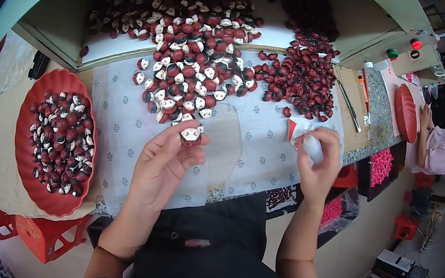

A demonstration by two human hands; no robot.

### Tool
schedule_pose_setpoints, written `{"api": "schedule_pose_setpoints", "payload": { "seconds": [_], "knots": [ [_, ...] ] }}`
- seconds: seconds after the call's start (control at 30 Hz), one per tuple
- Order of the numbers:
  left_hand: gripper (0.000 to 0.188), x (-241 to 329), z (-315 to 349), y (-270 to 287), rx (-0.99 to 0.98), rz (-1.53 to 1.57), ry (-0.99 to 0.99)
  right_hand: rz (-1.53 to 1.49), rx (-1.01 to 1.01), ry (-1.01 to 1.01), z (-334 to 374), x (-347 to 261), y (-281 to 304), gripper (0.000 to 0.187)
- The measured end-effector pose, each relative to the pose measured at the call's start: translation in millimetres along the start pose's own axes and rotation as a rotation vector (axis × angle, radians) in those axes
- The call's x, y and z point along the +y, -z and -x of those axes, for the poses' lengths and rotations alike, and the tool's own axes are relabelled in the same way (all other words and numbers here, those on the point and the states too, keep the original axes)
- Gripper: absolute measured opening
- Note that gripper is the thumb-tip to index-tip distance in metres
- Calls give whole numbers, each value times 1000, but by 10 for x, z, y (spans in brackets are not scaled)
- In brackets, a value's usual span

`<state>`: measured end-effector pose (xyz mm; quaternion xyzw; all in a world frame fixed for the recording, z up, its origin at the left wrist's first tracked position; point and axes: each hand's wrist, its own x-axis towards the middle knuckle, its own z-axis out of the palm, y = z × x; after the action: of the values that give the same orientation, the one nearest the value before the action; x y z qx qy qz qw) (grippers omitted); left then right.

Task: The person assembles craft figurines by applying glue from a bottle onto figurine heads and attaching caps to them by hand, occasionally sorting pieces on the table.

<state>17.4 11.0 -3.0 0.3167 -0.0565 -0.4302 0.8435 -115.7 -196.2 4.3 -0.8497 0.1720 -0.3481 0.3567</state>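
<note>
My left hand [161,163] pinches a small doll head [191,134] between thumb and fingers. Its face is white with tiny painted features, and its back is dark red. Over the right part of the white paper sheet [255,169], my right hand [321,167] is closed around a small white bottle [313,148]. Something white and red [293,131] shows just beyond its fingertips. Past my left hand lies a heap of similar doll heads [192,72]. A pile of small dark red pieces [301,82] spreads beyond my right hand.
At the left stands a fluted red tray [22,150] full of doll heads. A pen [349,107] lies right of the red pieces, near green and red buttons [416,44]. Another person [436,149] sits at the far right. Bins with pink pieces [380,168] stand below the table.
</note>
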Motion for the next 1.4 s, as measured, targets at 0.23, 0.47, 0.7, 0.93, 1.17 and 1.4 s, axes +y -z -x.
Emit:
{"api": "schedule_pose_setpoints", "payload": {
  "seconds": [0.23, 0.47, 0.7, 0.93, 1.17, 1.4],
  "knots": [
    [35, 10, 4, -7, 41, 37, -13, 517, -28, 5, -248, 119, -237, 24],
    [34, -127, -73, -234, 6, 120, 5, -736, -347, -331, 121, -630, -408, 18],
    [32, -103, -99, -352, -24, 181, -5, -272, -193, 123, 254, -741, -694, 20],
    [33, -124, -98, -322, 12, 167, 3, -229, -198, 191, 293, -688, -718, 25],
    [34, -144, -94, -239, 40, 170, -7, -98, -225, 335, 287, -701, -719, 27],
    [32, -131, -61, -215, -87, 180, 57, -187, -52, 298, 57, -700, -452, 24]
  ]
}}
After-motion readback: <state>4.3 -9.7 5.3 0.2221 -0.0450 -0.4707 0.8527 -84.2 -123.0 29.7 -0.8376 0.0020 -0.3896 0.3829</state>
